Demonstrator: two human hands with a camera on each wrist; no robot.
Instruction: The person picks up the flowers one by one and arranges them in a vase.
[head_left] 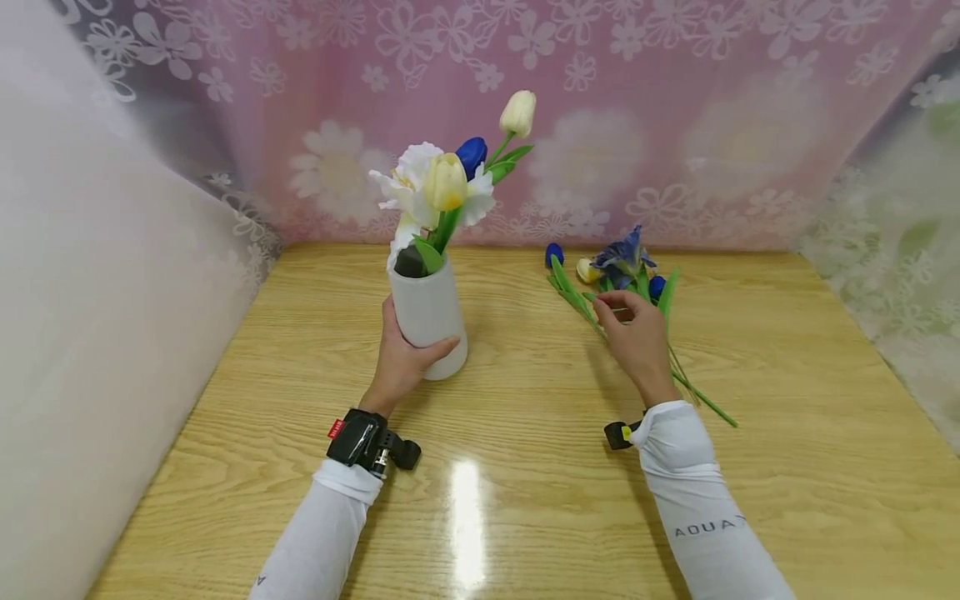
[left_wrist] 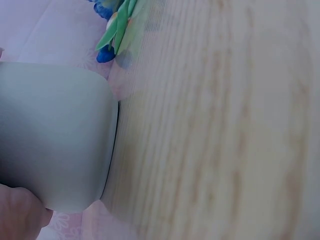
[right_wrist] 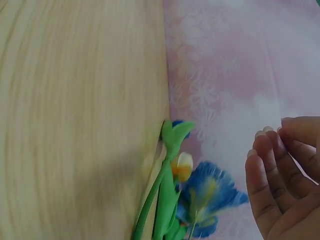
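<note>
My left hand [head_left: 401,360] grips a white vase [head_left: 426,312], which leans slightly. In it stand a cream tulip [head_left: 446,182], a pale tulip [head_left: 519,114], a blue tulip [head_left: 472,156] and a ruffled white flower [head_left: 408,177]; their lower stems are hidden inside. My right hand [head_left: 637,337] hovers above loose artificial flowers, thumb near bent fingers, with nothing visible held. Under and beyond it lie a blue tulip [head_left: 553,253], a yellow-white tulip [head_left: 588,271], a ruffled blue flower [right_wrist: 207,192] and another blue bud [head_left: 657,288].
The wooden table [head_left: 517,417] reaches back to a pink flowered curtain [head_left: 585,142]. Green stems [head_left: 708,402] extend toward the front right from beneath the right hand. A pale cloth [head_left: 112,250] hangs on the left. Something dark [head_left: 410,262] shows at the vase's mouth.
</note>
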